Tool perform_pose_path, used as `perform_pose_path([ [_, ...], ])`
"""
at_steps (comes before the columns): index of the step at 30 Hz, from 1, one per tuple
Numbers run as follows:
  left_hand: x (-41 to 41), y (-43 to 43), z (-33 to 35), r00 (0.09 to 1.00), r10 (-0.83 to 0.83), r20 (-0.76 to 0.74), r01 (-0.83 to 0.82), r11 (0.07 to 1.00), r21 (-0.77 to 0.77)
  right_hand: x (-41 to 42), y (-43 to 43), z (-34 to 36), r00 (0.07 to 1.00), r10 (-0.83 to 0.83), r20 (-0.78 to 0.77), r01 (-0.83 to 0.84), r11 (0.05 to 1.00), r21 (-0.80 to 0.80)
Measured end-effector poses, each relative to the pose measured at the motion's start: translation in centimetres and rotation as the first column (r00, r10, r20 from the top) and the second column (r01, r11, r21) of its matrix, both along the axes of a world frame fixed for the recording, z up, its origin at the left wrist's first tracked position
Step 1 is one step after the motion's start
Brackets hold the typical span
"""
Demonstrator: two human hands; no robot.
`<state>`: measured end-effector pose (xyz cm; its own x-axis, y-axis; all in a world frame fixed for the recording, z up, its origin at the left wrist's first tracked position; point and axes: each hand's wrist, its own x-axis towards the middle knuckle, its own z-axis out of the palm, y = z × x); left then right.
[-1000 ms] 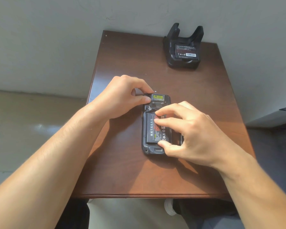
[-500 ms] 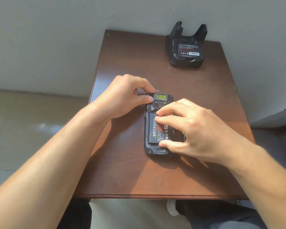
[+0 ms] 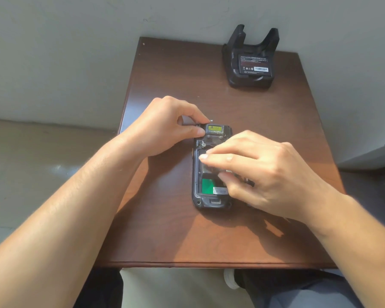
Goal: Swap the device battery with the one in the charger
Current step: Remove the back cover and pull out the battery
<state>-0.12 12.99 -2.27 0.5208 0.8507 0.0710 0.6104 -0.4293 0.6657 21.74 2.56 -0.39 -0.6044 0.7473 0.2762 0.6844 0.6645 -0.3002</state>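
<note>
Single head-worn wide-angle view, looking forward and steeply down onto the table (image 3: 169, 230) from close range. Both forearms are entering from the bottom corners, the left hand (image 3: 165, 127) and right hand (image 3: 265, 172) meeting mid-frame. The wall (image 3: 76, 52) is filling the top, the floor (image 3: 31, 163) showing at left.

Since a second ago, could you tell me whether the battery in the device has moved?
Yes. The battery has come up out of the device toward the right hand; the bay's green label, covered before, now shows, while the device stays put on the table.
</note>
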Motion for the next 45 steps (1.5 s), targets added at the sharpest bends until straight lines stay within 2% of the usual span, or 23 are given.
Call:
perform_pose_path([
  [5, 0.0, 0.0, -0.1, 1.0, 0.004, 0.002, -0.004, 1.0, 0.015, -0.1, 1.0, 0.2, 0.991, 0.057, -0.118, -0.059, 0.998, -0.008],
  [13, 0.0, 0.0, 0.1, 1.0, 0.0, 0.001, 0.0, 1.0, 0.01, -0.6, 0.6, 0.1, 0.983, 0.037, -0.178, -0.035, 0.999, 0.016],
  [19, 0.1, -0.1, 0.3, 1.0, 0.0, 0.01, 0.0, 1.0, 0.006, -1.1, 0.5, -0.4, 0.99, -0.038, -0.14, 0.054, 0.991, 0.119],
  [24, -0.1, 0.1, -0.1, 0.999, 0.025, 0.023, -0.025, 1.0, -0.009, -1.7, 0.2, -0.2, 0.985, -0.167, -0.05, 0.17, 0.983, 0.072],
  [27, 0.0, 0.2, -0.2, 0.999, 0.032, 0.043, -0.031, 0.999, -0.018, -1.6, 0.0, 0.9, 0.983, -0.185, -0.013, 0.186, 0.981, 0.049],
  [29, 0.1, 0.2, -0.3, 0.997, 0.054, 0.05, -0.052, 0.998, -0.041, -0.7, -0.2, 2.2, 0.971, -0.2, -0.133, 0.206, 0.978, 0.034],
  [32, 0.0, 0.2, -0.3, 0.996, 0.074, 0.044, -0.072, 0.996, -0.06, 1.9, -0.3, 3.6, 0.844, -0.346, -0.409, 0.393, 0.919, 0.033],
  [34, -0.1, 0.2, -0.1, 0.996, 0.073, 0.047, -0.07, 0.996, -0.059, 4.0, 0.5, 2.9, 0.783, -0.426, -0.454, 0.532, 0.836, 0.134],
  [36, -0.1, 0.1, -0.1, 0.997, 0.07, 0.044, -0.068, 0.996, -0.055, 6.0, 2.1, 0.8, 0.801, -0.447, -0.399, 0.567, 0.78, 0.264],
  [38, 0.0, 0.1, 0.0, 0.996, 0.071, 0.046, -0.069, 0.996, -0.049, 7.6, 3.7, -1.5, 0.862, -0.41, -0.297, 0.497, 0.796, 0.345],
  [41, 0.0, 0.1, 0.0, 0.996, 0.075, 0.048, -0.072, 0.996, -0.052, 8.5, 5.4, -3.8, 0.914, -0.359, -0.187, 0.403, 0.852, 0.334],
  [45, 0.1, 0.1, 0.3, 0.997, 0.072, 0.038, -0.069, 0.995, -0.065, 8.6, 5.8, -4.8, 0.928, -0.368, -0.062, 0.37, 0.884, 0.287],
])
